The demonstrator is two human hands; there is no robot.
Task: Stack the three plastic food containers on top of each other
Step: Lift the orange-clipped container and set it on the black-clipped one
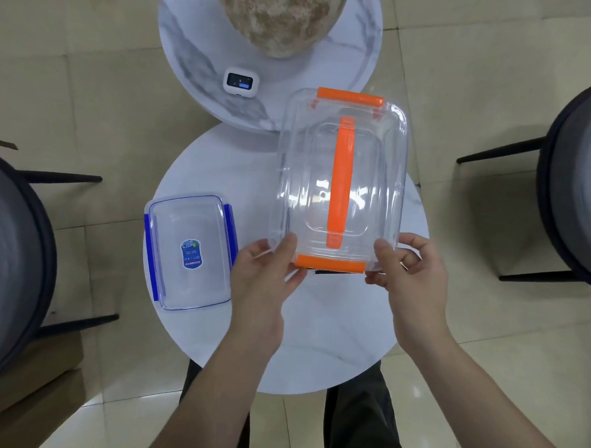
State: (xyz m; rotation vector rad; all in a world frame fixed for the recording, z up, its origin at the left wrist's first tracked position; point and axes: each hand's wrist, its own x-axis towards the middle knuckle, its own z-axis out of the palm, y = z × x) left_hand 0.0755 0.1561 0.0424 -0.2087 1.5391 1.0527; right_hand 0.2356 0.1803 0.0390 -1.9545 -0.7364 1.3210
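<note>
- The left hand [264, 273] and right hand [410, 264] each clamped a near corner of the orange-clipped clear container [339, 181], thumbs on top, fingers beneath
- Gripping both corners probably kept the wide box level, held above the round white table [316, 327]
- A dark edge showed just under its near clip; whether that was the third container could not be told
- The blue-clipped container [190, 251] lay on the table's left edge, apart from the hands
</note>
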